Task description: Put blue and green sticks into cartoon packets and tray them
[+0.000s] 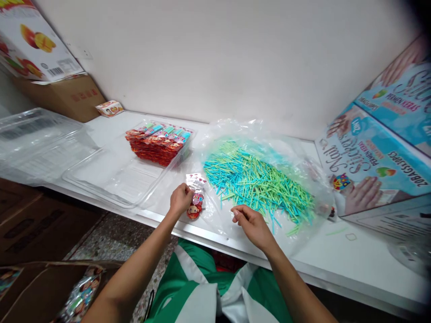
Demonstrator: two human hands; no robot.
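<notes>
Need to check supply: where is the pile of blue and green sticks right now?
In the head view, the sticks lie on clear plastic on the white table, right of centre, just beyond the right hand.

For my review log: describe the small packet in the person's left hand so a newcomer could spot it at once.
Start at the pile of blue and green sticks on clear plastic on the white table. Just left of it, the left hand pinches a small cartoon packet, the only one outside the clear tray.

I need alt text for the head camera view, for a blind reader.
The left hand holds a small cartoon packet while the right hand pinches at blue and green sticks on clear plastic. A tray of stacked packets sits left.
</notes>
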